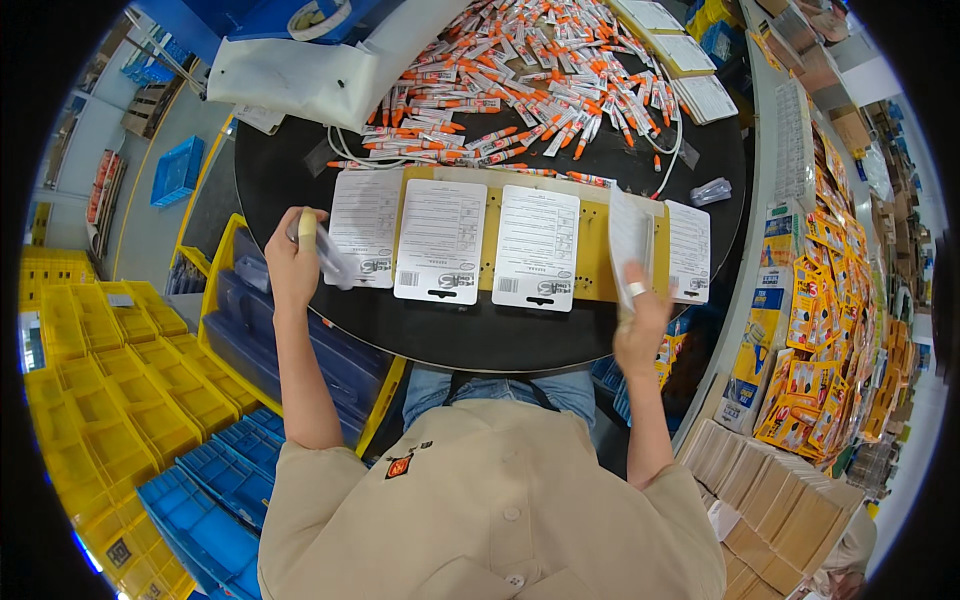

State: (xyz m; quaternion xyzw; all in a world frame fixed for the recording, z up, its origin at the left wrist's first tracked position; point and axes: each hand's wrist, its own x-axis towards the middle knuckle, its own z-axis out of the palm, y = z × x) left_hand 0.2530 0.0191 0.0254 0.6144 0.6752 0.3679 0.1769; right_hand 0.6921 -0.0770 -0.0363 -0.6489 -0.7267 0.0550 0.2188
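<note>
White printed cards (537,245) with hanger slots lie face up in a row along a yellow perforated board (490,240) on the round black table. Toward the right end of the row, my right hand (643,325) grips a tilted card (630,235) by its near edge, slightly blurred. At the left end, my left hand (293,255) is closed around see-through plastic pieces (340,264), beside the leftmost card. Their exact shape is smeared by motion. One finger on each hand wears a pale wrap.
Many orange-capped tubes (540,80) lie heaped at the table's far side. A small clump of see-through plastic (711,191) rests at right. Yellow bins (130,370) and blue crates (205,520) stand at left; cartons (770,490) and packaged goods (815,350) line the right.
</note>
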